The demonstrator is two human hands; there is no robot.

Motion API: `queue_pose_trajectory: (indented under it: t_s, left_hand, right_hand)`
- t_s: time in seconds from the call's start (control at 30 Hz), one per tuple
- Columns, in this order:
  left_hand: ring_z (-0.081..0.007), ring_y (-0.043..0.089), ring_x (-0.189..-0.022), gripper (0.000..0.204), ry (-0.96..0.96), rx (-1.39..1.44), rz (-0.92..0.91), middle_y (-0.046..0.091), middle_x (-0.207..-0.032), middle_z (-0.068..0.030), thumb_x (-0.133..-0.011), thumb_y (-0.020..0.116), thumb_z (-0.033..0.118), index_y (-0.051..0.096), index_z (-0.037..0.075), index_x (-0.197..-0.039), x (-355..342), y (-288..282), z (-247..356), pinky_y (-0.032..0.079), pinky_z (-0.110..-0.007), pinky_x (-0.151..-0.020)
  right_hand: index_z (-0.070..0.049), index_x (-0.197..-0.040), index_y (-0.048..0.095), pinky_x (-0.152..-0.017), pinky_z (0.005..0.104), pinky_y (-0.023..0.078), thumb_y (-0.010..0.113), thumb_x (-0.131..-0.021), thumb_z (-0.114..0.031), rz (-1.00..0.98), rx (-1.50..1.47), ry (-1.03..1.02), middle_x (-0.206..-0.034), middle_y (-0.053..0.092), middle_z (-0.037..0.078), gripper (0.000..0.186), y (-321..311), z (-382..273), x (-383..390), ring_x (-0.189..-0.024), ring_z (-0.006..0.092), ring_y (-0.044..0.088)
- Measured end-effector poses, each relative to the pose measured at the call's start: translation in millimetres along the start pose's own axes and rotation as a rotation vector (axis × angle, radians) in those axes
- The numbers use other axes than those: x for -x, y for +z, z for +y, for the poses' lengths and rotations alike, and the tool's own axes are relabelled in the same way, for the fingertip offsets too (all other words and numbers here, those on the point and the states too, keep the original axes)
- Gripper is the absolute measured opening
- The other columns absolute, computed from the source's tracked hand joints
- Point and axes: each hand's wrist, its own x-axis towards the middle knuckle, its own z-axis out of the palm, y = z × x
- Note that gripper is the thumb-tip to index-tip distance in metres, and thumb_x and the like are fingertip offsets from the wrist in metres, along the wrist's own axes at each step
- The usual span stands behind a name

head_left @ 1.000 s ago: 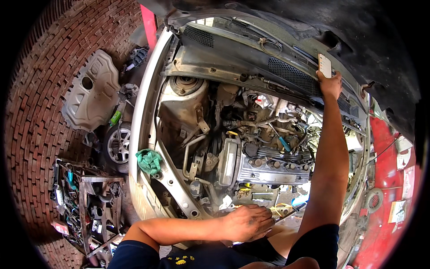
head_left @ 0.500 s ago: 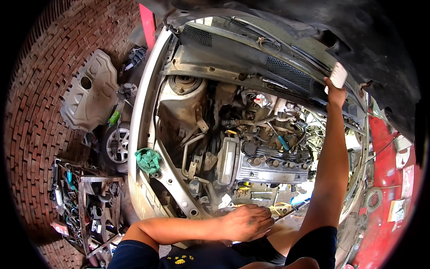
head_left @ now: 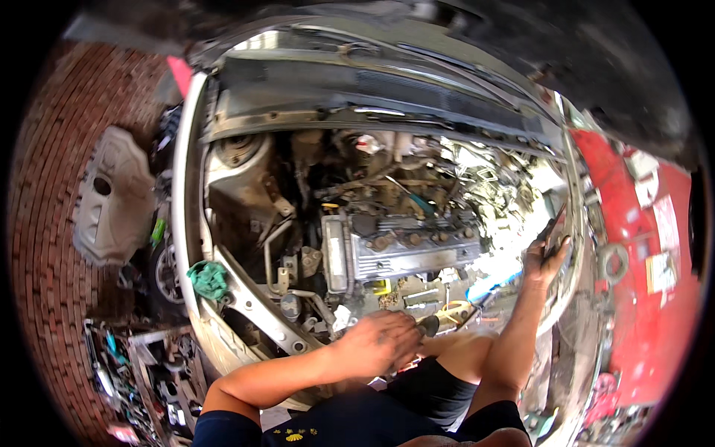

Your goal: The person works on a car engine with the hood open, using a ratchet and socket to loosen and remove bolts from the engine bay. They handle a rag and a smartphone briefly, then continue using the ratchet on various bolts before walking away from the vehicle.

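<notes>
I stand over the open engine bay of a car. My right hand [head_left: 547,262], arm stretched forward, grips a dark, flat phone [head_left: 555,225] near the bay's right side. My left hand [head_left: 381,341] is closed in front of my body, at the bay's near edge. A dark rounded end [head_left: 428,325] sticks out beside its fingers; the rest of that thing is hidden. Beyond it lies the engine with its silver ribbed valve cover [head_left: 417,255]. A teal-handled screwdriver [head_left: 418,201] rests behind the cover. A bright blue-white lamp [head_left: 491,287] and a yellow cable [head_left: 450,313] lie between my hands.
A crumpled green cloth [head_left: 208,280] lies on the left fender. Left of the car are a grey plastic engine cover [head_left: 115,197], a wheel [head_left: 165,276] and a rack of tools and parts [head_left: 141,380]. The raised hood [head_left: 596,82] hangs overhead. A red panel [head_left: 640,253] stands right.
My right hand has come down and nearer with the phone, which now shows its dark side instead of white. My left hand stays closed near my body. The whole view has shifted.
</notes>
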Motion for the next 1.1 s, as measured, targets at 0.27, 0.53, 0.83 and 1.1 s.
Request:
queue_pose_trajectory:
  t_s: [0.27, 0.53, 0.83, 1.1]
  left_hand:
    - [-0.0295, 0.070, -0.083, 0.025, 0.035, -0.127, -0.058, 0.068, -0.086, -0.0127, -0.079, 0.081, 0.017, 0.071, 0.000, -0.094, -13.1, 9.3, 7.6, 0.059, -0.039, -0.075]
    - [-0.0315, 0.068, -0.081, 0.023, 0.019, -0.217, -0.132, 0.067, -0.082, -0.0112, -0.078, 0.081, 0.016, 0.070, 0.003, -0.092, -8.7, 16.1, 16.0, 0.057, -0.039, -0.076]
    - [-0.0331, 0.070, -0.078, 0.016, 0.030, -0.210, -0.049, 0.070, -0.086, -0.0142, -0.085, 0.077, 0.012, 0.069, 0.001, -0.093, -13.6, 12.3, 13.4, 0.058, -0.043, -0.073]
    - [-0.0335, 0.070, -0.087, 0.021, -0.182, -0.349, 0.065, 0.072, -0.095, -0.0150, -0.087, 0.076, 0.006, 0.069, -0.002, -0.105, 14.0, -59.9, 22.7, 0.055, -0.040, -0.083]
  right_hand:
    - [-0.006, -0.145, 0.054, -0.105, 0.0533, 0.057, 0.064, -0.092, -0.008, 0.087, 0.117, -0.327, -0.141, 0.063, 0.013, 0.054, -56.0, -104.0, 64.3, -0.128, 0.0343, 0.062]
    - [-0.009, -0.149, 0.048, -0.109, 0.0532, 0.056, 0.050, -0.087, 0.013, 0.200, 0.282, -0.498, -0.142, 0.058, 0.013, 0.065, -111.5, -150.7, 128.2, -0.127, 0.0332, 0.061]
    - [-0.010, -0.147, 0.049, -0.090, 0.0506, 0.064, 0.053, -0.107, -0.046, 0.403, 0.372, -0.450, -0.138, 0.062, 0.016, 0.054, -114.6, -215.3, 227.1, -0.121, 0.0419, 0.067]
    - [-0.007, -0.147, 0.046, -0.082, 0.0459, 0.068, 0.052, -0.103, -0.023, 0.468, 0.521, -0.525, -0.137, 0.064, 0.018, 0.047, -109.1, -282.2, 283.8, -0.120, 0.0393, 0.068]
